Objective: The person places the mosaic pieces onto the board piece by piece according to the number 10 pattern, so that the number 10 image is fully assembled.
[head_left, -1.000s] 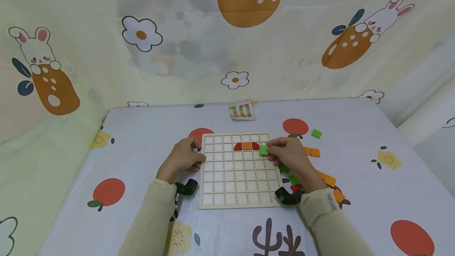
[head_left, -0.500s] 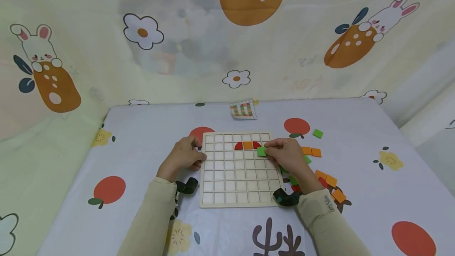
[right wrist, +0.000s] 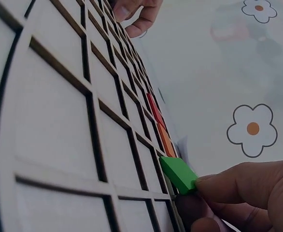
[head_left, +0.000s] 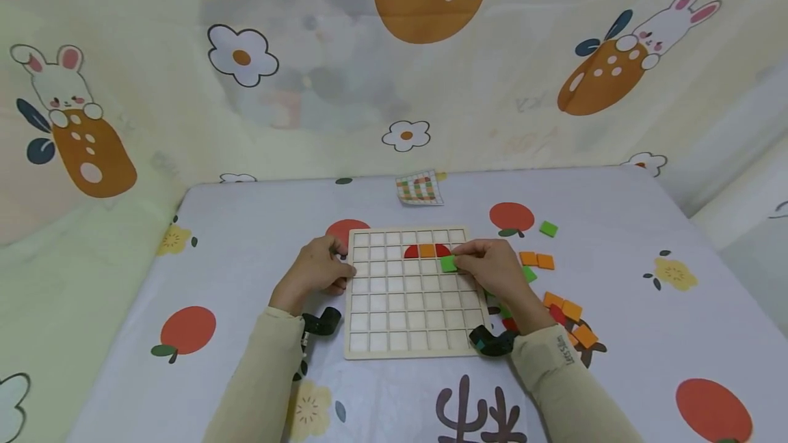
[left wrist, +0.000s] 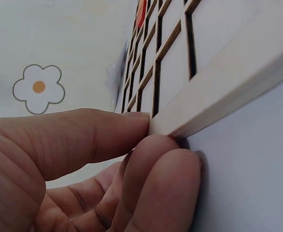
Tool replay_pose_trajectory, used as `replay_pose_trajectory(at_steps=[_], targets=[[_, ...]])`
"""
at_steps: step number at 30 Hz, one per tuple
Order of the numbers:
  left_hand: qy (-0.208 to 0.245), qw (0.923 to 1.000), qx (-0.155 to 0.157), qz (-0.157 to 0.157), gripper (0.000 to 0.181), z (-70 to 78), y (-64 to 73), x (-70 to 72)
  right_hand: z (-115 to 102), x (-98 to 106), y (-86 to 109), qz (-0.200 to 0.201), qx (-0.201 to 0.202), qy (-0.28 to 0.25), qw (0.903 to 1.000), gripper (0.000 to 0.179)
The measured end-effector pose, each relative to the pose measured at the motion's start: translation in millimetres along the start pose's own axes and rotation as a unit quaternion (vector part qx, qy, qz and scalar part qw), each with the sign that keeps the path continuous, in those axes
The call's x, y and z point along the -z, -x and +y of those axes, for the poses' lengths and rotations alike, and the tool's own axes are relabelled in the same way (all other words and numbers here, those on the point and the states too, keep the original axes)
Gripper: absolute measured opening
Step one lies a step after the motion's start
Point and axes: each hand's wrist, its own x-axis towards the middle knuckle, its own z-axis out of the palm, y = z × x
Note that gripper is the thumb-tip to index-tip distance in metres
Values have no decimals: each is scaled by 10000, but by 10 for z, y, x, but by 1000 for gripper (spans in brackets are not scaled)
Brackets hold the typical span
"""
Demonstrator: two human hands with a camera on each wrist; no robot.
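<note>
A wooden grid board (head_left: 394, 304) lies on the table, with an orange square tile (head_left: 427, 251) between two red rounded pieces (head_left: 411, 251) in one of its far rows. My left hand (head_left: 315, 269) pinches the board's left edge; in the left wrist view the thumb (left wrist: 83, 137) is at the rim and the curled fingers are against its side. Between thumb and fingers, my right hand (head_left: 492, 266) holds a green square tile (head_left: 448, 264). In the right wrist view this green tile (right wrist: 179, 174) is tilted over the grid, its near corner hidden by the fingertips.
Right of the board lie loose orange tiles (head_left: 545, 262), a green tile (head_left: 548, 229) and a red piece (head_left: 557, 314); some pieces are partly hidden under the right hand. Behind the board a small patterned card (head_left: 420, 189) lies near the table's back edge.
My right hand has moved slightly left with the green tile, from the board's right edge to over a cell just in front of the right red piece. My left hand stays at the edge.
</note>
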Motion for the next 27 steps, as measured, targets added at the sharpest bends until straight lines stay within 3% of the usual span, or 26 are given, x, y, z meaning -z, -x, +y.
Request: replay_pose_trajectory(at_steps=[10,15,18,22,27], targets=[[64,10000,3,17,33,27,19,29,-2,-11,-27,58,97,-18,9999,18],[11,10000,10,0,33,22,23,20,-3,91,-9,-114,104,-565,9983,24],[25,10000,35,6,33,7,25,17,-19,246,-7,-107,6,-769,9970,28],[33,10000,-8,-8,33,-5,19,16,-4,574,-61,218,-368,-335,9985,33],[-3,9999,-84,-66,33,-4,9,1,152,1015,-184,758,-900,97,9930,40]])
